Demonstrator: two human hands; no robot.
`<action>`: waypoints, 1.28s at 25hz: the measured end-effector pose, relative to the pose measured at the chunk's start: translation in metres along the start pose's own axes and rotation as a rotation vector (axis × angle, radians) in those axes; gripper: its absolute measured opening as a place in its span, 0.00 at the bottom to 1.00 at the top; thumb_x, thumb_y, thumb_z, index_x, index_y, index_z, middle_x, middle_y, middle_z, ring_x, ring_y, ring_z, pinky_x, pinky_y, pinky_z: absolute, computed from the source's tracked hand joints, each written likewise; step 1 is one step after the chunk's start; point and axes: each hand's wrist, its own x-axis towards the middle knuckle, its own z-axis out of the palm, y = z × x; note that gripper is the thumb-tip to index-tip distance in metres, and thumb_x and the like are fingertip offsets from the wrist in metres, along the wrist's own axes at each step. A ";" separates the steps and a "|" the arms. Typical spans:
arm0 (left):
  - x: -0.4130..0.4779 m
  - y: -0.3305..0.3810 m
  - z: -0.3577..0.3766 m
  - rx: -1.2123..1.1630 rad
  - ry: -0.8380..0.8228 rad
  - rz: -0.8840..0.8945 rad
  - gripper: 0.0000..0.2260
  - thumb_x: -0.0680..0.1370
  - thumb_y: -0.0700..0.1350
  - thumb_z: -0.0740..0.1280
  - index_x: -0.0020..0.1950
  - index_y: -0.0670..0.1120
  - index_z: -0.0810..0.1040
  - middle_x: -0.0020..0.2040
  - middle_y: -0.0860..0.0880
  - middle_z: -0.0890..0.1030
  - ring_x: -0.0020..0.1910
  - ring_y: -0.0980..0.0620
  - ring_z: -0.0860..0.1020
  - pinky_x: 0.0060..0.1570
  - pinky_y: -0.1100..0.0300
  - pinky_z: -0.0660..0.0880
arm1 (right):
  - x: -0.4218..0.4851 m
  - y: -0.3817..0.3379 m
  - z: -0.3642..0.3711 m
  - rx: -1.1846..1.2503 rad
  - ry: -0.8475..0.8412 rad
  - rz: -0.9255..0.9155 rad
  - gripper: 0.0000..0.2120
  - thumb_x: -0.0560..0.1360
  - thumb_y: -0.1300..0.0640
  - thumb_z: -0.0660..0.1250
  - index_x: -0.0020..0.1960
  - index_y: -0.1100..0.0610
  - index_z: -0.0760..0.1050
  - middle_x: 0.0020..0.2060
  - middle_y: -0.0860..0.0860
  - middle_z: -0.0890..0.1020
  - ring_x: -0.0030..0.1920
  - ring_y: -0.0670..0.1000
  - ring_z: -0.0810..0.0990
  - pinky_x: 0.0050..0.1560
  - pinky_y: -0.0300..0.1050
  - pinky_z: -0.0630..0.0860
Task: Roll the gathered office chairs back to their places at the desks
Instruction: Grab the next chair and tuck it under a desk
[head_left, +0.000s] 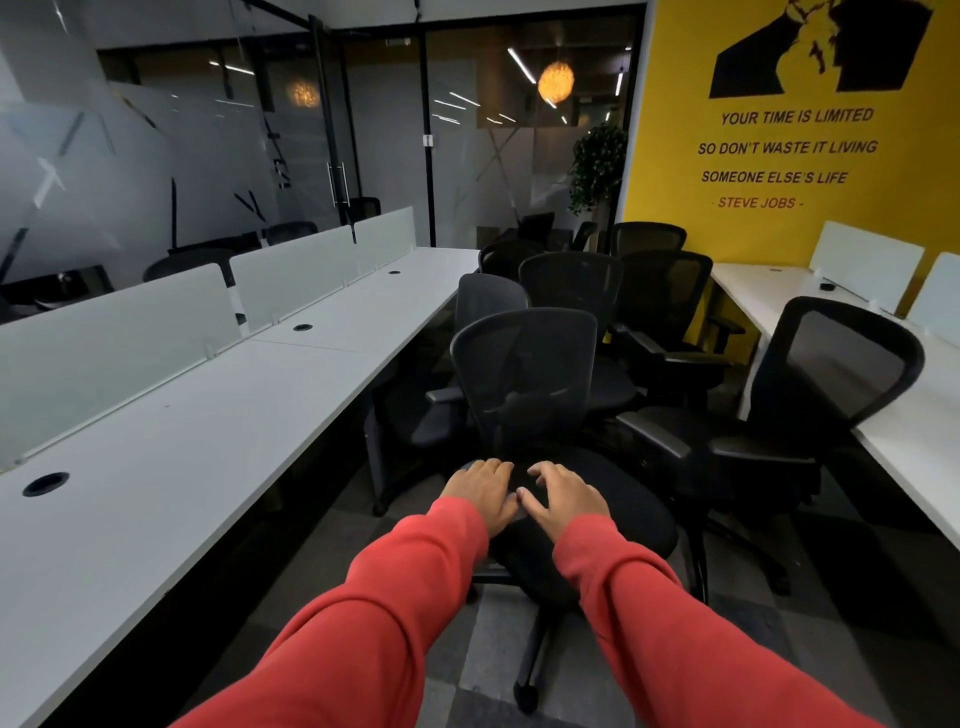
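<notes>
A black mesh-backed office chair (524, 374) stands in the aisle right in front of me, its backrest on the far side and its seat toward me. My left hand (483, 493) and my right hand (563, 496) lie side by side on its black seat cushion (623, 504), fingers spread and slightly bent. Behind it several more black chairs (660, 301) crowd together in the aisle. Another black chair (831, 379) stands at the right, beside the right desk.
A long white desk (182, 441) with frosted dividers (114, 332) runs along the left. A second white desk (924, 431) lines the right side under a yellow wall. Glass partitions and a door close the far end. Grey carpet tiles (493, 649) cover the aisle floor.
</notes>
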 end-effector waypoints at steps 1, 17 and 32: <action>0.018 -0.002 0.002 0.013 -0.011 -0.011 0.24 0.81 0.54 0.57 0.73 0.44 0.65 0.70 0.46 0.70 0.68 0.47 0.69 0.63 0.53 0.69 | 0.017 0.009 0.000 0.006 -0.024 -0.012 0.21 0.78 0.40 0.61 0.67 0.49 0.70 0.59 0.45 0.77 0.61 0.47 0.75 0.57 0.45 0.72; 0.215 -0.097 0.050 -0.008 -0.049 -0.051 0.25 0.79 0.55 0.59 0.73 0.46 0.66 0.69 0.47 0.72 0.67 0.46 0.70 0.63 0.51 0.69 | 0.220 0.050 0.060 -0.029 -0.098 -0.014 0.24 0.78 0.40 0.61 0.70 0.49 0.66 0.58 0.46 0.79 0.60 0.48 0.77 0.59 0.48 0.71; 0.471 -0.285 0.061 -0.176 0.027 -0.119 0.29 0.77 0.45 0.65 0.76 0.46 0.59 0.77 0.47 0.57 0.73 0.45 0.62 0.67 0.47 0.67 | 0.485 -0.006 0.126 -0.141 -0.081 0.169 0.20 0.79 0.45 0.60 0.69 0.50 0.67 0.60 0.49 0.78 0.62 0.52 0.76 0.60 0.51 0.70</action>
